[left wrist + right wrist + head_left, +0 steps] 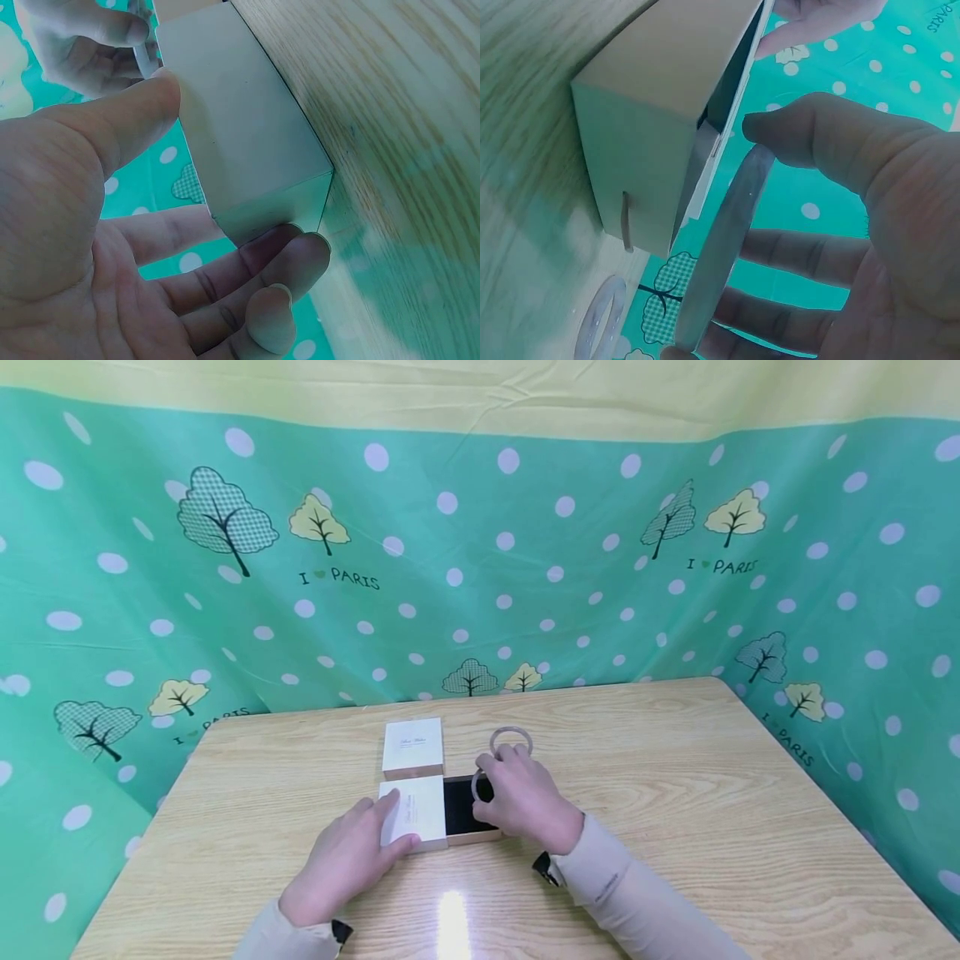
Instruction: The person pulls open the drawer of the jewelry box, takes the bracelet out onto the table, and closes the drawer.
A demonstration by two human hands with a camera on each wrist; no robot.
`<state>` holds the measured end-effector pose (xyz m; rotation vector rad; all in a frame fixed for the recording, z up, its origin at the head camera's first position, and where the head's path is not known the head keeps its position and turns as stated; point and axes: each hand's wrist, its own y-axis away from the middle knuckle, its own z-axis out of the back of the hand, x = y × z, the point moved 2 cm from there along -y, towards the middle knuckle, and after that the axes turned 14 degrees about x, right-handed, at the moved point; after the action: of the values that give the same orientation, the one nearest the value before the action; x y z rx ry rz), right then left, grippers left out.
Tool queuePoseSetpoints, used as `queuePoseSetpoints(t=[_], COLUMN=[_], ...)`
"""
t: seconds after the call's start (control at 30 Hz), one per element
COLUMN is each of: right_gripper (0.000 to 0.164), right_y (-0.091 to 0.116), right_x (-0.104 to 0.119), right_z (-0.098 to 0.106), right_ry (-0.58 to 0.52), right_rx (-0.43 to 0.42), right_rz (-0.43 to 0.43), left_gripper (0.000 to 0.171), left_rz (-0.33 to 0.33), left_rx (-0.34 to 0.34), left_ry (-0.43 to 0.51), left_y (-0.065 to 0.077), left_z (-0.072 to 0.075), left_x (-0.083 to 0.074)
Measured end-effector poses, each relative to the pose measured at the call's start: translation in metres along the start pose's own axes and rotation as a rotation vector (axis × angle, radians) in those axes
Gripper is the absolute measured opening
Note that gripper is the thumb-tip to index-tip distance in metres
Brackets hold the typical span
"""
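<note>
A white drawer-style box [423, 810] lies on the table with its black-lined drawer [459, 810] slid out to the right. My left hand [345, 856] grips the box's left part; in the left wrist view the thumb lies along an upper edge and fingers curl at the end face. Over the drawer, my right hand [521, 797] holds a pale translucent bangle [724, 255] between thumb and fingers, tilted on edge. A small ribbon tab [626, 221] shows on the drawer's end. Behind the right hand, a second bangle [512, 729] rests on the wood, partly hidden.
Another white box [412, 743], closed, stands right behind the first one. The wooden table [675, 760] ends at a green dotted curtain [480, 585] at the back and sides.
</note>
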<state>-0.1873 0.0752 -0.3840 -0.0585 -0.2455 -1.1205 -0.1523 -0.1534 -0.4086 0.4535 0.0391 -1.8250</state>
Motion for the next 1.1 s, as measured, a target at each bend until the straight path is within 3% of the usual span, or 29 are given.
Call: queuePoseSetpoints(t=[0.77,1.1], right_gripper=[0.066,0.05], right_y=[0.001,0.0], right_x=[-0.018,-0.022], right_z=[0.005,0.005], right_ry=[-0.009,0.015], right_rx=[0.055,0.06], right_rz=[-0.087,-0.106], left_gripper=[0.072,0.073], left_rz=[-0.008,-0.013], left_rx=[-0.015,-0.019], left_ry=[-0.01,-0.01], left_y=[0.0,0.0], left_z=[-0.001,-0.001], left_x=[0.0,0.0])
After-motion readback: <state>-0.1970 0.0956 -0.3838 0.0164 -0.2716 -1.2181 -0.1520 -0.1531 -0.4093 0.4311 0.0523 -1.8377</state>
